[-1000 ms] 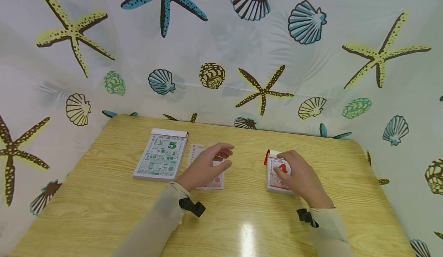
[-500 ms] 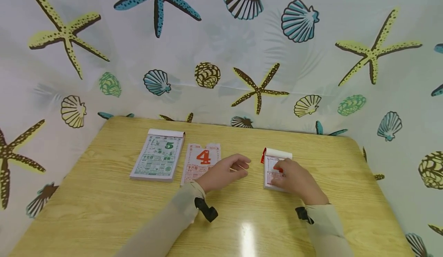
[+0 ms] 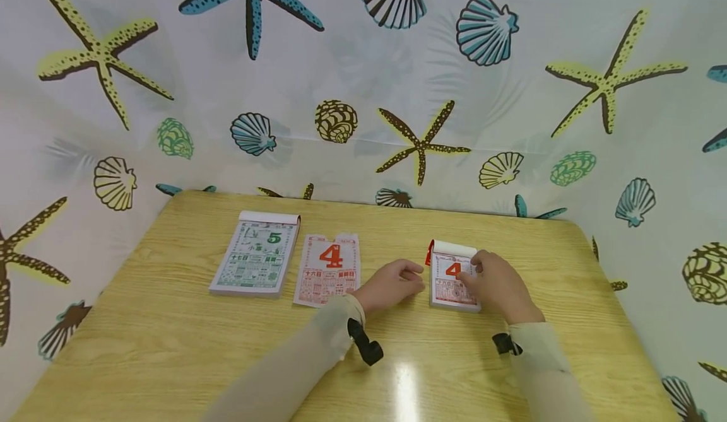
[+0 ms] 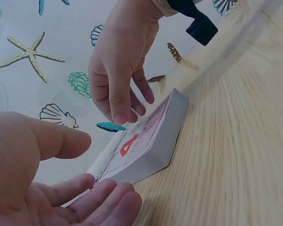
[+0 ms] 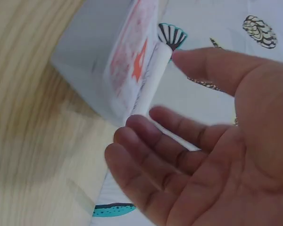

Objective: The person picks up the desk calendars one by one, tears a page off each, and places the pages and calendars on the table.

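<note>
A small tear-off calendar (image 3: 451,293) with a red 4 lies on the table, its white top strip at the far end and a bit of red at the top left corner. My right hand (image 3: 502,286) is over its right side, fingers loosely bent; in the left wrist view that hand (image 4: 125,61) hovers above the page with nothing gripped. Just left of the pad is my left hand (image 3: 392,285), fingers relaxed and holding nothing. In the right wrist view, the pad's thick grey-white side (image 5: 85,52) shows beyond the right hand's fingers.
Left of the hands lies a loose calendar sheet (image 3: 327,270) with a red 4 and a notched top edge. Farther left is a larger tear-off calendar (image 3: 255,255) with a green 5. A cloth (image 3: 363,62) printed with shells and starfish encloses the wooden table (image 3: 147,340).
My left hand has moved right, from over the loose sheet to beside the small calendar, uncovering the sheet. The right hand has shifted slightly right, revealing the red 4 on the pad.
</note>
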Motion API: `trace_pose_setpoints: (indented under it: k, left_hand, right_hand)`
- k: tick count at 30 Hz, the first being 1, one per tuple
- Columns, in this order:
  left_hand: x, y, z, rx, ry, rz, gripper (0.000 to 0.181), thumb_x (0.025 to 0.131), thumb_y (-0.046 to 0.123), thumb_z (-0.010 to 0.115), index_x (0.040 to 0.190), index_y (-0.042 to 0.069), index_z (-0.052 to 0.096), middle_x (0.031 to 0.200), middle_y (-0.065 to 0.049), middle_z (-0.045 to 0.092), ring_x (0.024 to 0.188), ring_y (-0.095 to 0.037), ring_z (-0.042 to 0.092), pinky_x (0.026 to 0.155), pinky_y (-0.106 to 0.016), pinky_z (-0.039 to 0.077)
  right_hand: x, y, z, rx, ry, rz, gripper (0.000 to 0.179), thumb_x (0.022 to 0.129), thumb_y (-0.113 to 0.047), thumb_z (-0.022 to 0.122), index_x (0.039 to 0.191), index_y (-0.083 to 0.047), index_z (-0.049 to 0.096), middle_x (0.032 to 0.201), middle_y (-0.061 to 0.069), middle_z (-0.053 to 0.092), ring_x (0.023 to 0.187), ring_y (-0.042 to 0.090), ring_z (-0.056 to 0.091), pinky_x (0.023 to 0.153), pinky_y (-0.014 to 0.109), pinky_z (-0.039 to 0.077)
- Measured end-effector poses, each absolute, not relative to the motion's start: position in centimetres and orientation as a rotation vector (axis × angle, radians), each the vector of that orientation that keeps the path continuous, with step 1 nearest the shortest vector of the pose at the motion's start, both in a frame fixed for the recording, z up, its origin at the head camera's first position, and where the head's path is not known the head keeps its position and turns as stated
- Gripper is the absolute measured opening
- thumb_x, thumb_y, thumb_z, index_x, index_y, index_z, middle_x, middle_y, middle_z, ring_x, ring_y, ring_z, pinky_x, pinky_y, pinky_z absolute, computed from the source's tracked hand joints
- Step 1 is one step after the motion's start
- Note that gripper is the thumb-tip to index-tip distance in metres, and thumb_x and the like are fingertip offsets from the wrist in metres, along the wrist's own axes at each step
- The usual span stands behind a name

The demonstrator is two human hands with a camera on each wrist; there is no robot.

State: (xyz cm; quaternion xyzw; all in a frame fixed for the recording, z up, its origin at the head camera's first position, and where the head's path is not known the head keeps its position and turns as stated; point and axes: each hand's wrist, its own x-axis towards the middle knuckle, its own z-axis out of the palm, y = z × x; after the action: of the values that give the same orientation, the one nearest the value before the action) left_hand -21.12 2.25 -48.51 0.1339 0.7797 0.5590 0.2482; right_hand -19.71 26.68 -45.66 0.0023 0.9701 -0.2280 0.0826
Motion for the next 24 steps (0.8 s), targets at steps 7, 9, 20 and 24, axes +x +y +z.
trace_pose_setpoints:
  k: [7, 9, 20, 24]
  left_hand:
    - [-21.8, 4.3, -49.4, 0.272, 2.102, 1.469, 0.052, 0.098, 0.020, 0.071, 0.142, -0.001, 0.055, 0.112, -0.008, 0.068, 0.090, -0.019, 0.067, 0.080, -0.035, 0.057]
    - [-22.0, 4.8, -49.6, 0.246, 2.136, 1.423, 0.052, 0.097, 0.023, 0.074, 0.141, 0.001, 0.058, 0.109, -0.006, 0.067, 0.089, -0.018, 0.065, 0.080, -0.034, 0.056]
    - [-22.4, 6.3, -50.5, 0.217, 2.305, 1.246, 0.045, 0.093, 0.021, 0.079, 0.132, 0.007, 0.061, 0.101, 0.000, 0.063, 0.087, -0.016, 0.058, 0.078, -0.032, 0.049]
    - [-22.2, 6.4, -50.1, 0.227, 2.317, 1.239, 0.044, 0.094, 0.021, 0.078, 0.132, 0.007, 0.060, 0.104, -0.002, 0.062, 0.090, -0.017, 0.057, 0.082, -0.036, 0.049]
  right_hand:
    - [-20.7, 27.5, -45.9, 0.182, 2.724, -0.663, 0.050, 0.096, -0.041, 0.072, 0.112, 0.004, 0.060, 0.099, 0.015, 0.064, 0.083, 0.025, 0.056, 0.071, 0.037, 0.048]
    - [-21.1, 27.6, -46.1, 0.166, 2.701, -0.674, 0.042, 0.096, -0.039, 0.072, 0.102, 0.002, 0.061, 0.090, 0.010, 0.060, 0.078, 0.023, 0.053, 0.065, 0.033, 0.042]
    - [-21.7, 28.1, -46.7, 0.154, 2.604, -0.765, 0.036, 0.100, -0.036, 0.068, 0.097, 0.000, 0.064, 0.076, 0.004, 0.054, 0.064, 0.016, 0.049, 0.057, 0.027, 0.040]
    - [-21.5, 28.0, -46.7, 0.157, 2.604, -0.768, 0.035, 0.101, -0.034, 0.067, 0.101, 0.001, 0.064, 0.079, 0.005, 0.057, 0.066, 0.016, 0.050, 0.057, 0.027, 0.040]
